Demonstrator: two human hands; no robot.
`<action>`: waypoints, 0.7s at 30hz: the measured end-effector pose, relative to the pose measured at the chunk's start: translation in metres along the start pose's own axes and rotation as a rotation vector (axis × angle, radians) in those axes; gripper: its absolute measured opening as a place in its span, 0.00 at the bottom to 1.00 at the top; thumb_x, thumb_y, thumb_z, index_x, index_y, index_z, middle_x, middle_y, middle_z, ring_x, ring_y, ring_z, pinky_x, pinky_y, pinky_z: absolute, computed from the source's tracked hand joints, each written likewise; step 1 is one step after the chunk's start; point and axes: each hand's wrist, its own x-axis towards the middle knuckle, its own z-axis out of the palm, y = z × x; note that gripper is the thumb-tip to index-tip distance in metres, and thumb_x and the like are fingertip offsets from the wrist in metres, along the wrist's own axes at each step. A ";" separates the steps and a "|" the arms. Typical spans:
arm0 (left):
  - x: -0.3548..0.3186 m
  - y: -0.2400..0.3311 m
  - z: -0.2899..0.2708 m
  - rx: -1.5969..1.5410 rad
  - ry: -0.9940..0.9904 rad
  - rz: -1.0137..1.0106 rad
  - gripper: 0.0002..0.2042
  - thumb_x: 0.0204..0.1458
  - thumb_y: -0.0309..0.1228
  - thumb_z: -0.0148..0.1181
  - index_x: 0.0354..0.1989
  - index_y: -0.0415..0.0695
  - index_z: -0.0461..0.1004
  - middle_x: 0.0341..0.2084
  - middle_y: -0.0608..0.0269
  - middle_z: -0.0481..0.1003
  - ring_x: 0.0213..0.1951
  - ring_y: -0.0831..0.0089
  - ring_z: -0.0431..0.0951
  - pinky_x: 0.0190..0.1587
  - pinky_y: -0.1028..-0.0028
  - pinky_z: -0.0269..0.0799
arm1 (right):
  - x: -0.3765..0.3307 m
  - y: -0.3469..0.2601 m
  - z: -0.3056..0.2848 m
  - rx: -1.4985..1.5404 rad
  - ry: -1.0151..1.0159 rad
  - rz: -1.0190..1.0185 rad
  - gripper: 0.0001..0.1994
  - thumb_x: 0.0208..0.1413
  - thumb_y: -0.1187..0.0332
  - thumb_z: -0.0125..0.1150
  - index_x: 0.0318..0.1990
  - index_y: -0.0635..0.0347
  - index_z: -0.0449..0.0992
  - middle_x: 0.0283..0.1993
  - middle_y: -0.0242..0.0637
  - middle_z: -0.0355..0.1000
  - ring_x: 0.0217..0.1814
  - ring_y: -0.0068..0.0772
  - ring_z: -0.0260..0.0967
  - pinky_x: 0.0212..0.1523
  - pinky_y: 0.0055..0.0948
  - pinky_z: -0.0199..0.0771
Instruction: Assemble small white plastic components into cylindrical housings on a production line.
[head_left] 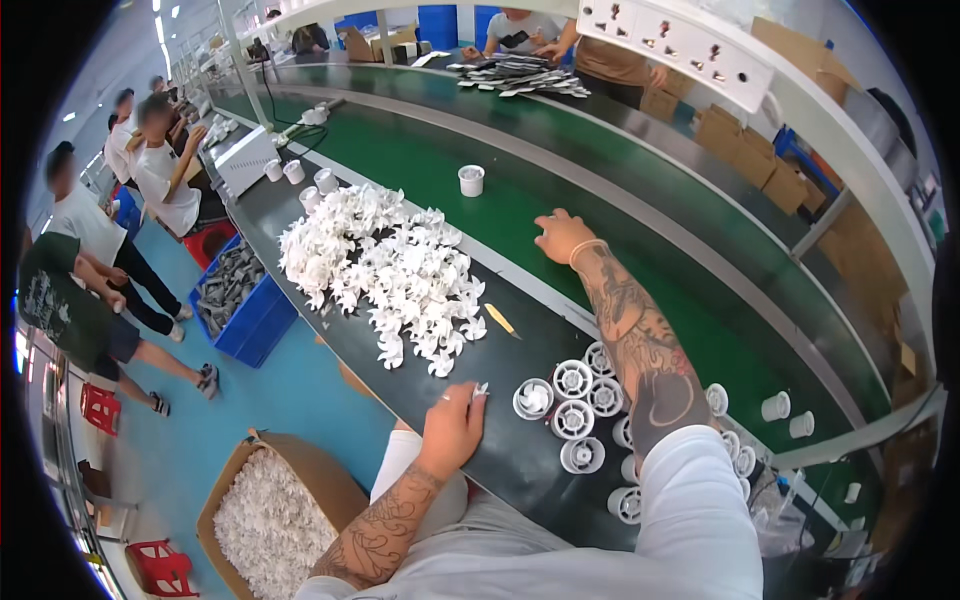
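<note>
My left hand (pixel 453 432) is at the near edge of the dark work table, its fingers closed on a small white fan blade (pixel 481 389). My right hand (pixel 565 237) reaches out over the green conveyor belt (pixel 400 150), fingers apart, holding nothing. Beyond it on the belt stands a white round fan housing (pixel 471 180). Several similar housings (pixel 573 379) cluster on the table by my right forearm; one housing (pixel 534 399) has a white fan blade inside. A large heap of white fan blades (pixel 385 270) lies between my hands and the far left.
A thin yellow tool (pixel 502 321) lies beside the heap. At my left on the floor are a cardboard box (pixel 340 484) of white blades and a blue crate (pixel 255 340) of grey parts. A power strip (pixel 680 45) hangs above. People (pixel 85 215) stand and sit around.
</note>
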 end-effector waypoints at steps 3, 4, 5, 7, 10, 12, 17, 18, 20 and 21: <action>0.023 0.011 0.011 0.050 -0.044 0.089 0.06 0.54 0.26 0.60 0.39 0.40 0.73 0.28 0.52 0.75 0.23 0.58 0.77 0.26 0.66 0.72 | 0.042 0.056 -0.014 0.439 0.139 0.028 0.16 0.61 0.54 0.55 0.50 0.51 0.74 0.35 0.43 0.74 0.31 0.38 0.75 0.28 0.38 0.77; 0.021 0.006 0.004 0.071 -0.031 0.054 0.06 0.54 0.26 0.60 0.39 0.40 0.73 0.28 0.52 0.75 0.23 0.58 0.77 0.26 0.66 0.72 | 0.042 0.038 -0.022 1.071 -0.072 0.098 0.16 0.64 0.53 0.51 0.48 0.54 0.75 0.26 0.32 0.70 0.19 0.23 0.65 0.14 0.24 0.62; 0.018 0.001 -0.002 0.067 -0.032 0.019 0.06 0.54 0.26 0.60 0.39 0.40 0.74 0.28 0.52 0.75 0.23 0.58 0.77 0.26 0.66 0.72 | 0.041 0.019 -0.031 1.414 -0.206 0.111 0.17 0.65 0.51 0.50 0.48 0.54 0.75 0.26 0.30 0.69 0.17 0.20 0.61 0.13 0.21 0.57; 0.016 0.001 -0.006 0.040 -0.061 -0.001 0.06 0.54 0.26 0.60 0.39 0.40 0.74 0.27 0.52 0.75 0.23 0.58 0.77 0.26 0.66 0.72 | 0.033 0.009 -0.050 1.751 -0.317 0.165 0.18 0.66 0.50 0.48 0.47 0.54 0.76 0.27 0.28 0.69 0.16 0.16 0.57 0.12 0.17 0.52; 0.021 0.004 -0.008 0.050 -0.154 -0.027 0.06 0.54 0.27 0.61 0.38 0.41 0.75 0.27 0.53 0.75 0.23 0.59 0.77 0.25 0.67 0.72 | 0.035 0.021 -0.050 1.702 -0.378 0.069 0.19 0.66 0.49 0.47 0.48 0.53 0.76 0.28 0.27 0.69 0.15 0.16 0.53 0.12 0.16 0.48; 0.022 0.007 -0.002 -0.023 -0.217 -0.085 0.06 0.53 0.27 0.62 0.38 0.41 0.75 0.26 0.54 0.75 0.23 0.60 0.78 0.25 0.68 0.72 | 0.033 0.036 -0.042 1.637 -0.381 0.070 0.19 0.66 0.50 0.47 0.50 0.54 0.76 0.28 0.26 0.69 0.17 0.15 0.51 0.15 0.18 0.52; 0.032 0.003 0.009 -0.036 -0.218 0.064 0.08 0.53 0.26 0.62 0.41 0.41 0.76 0.23 0.56 0.73 0.20 0.62 0.75 0.23 0.68 0.70 | 0.021 0.015 -0.024 0.032 -0.011 -0.092 0.34 0.56 0.46 0.59 0.69 0.38 0.57 0.73 0.44 0.52 0.71 0.54 0.54 0.65 0.51 0.63; 0.032 0.006 0.009 -0.036 -0.226 0.055 0.08 0.53 0.26 0.62 0.41 0.41 0.76 0.23 0.55 0.73 0.19 0.62 0.75 0.24 0.68 0.70 | 0.018 0.023 -0.024 0.136 0.035 -0.122 0.39 0.55 0.40 0.57 0.71 0.37 0.52 0.73 0.47 0.51 0.73 0.57 0.50 0.66 0.55 0.59; 0.033 0.008 0.002 -0.058 -0.252 0.049 0.09 0.53 0.26 0.62 0.42 0.40 0.76 0.25 0.54 0.75 0.21 0.61 0.76 0.25 0.69 0.71 | 0.005 0.030 -0.049 0.097 0.199 -0.120 0.40 0.55 0.38 0.55 0.69 0.48 0.55 0.71 0.51 0.54 0.71 0.56 0.54 0.65 0.51 0.60; 0.035 0.011 0.001 -0.077 -0.245 0.021 0.09 0.54 0.25 0.60 0.43 0.38 0.75 0.25 0.55 0.75 0.21 0.66 0.75 0.25 0.72 0.70 | 0.002 0.049 -0.063 0.097 0.296 -0.150 0.39 0.55 0.38 0.54 0.67 0.53 0.58 0.69 0.51 0.57 0.70 0.54 0.55 0.64 0.50 0.62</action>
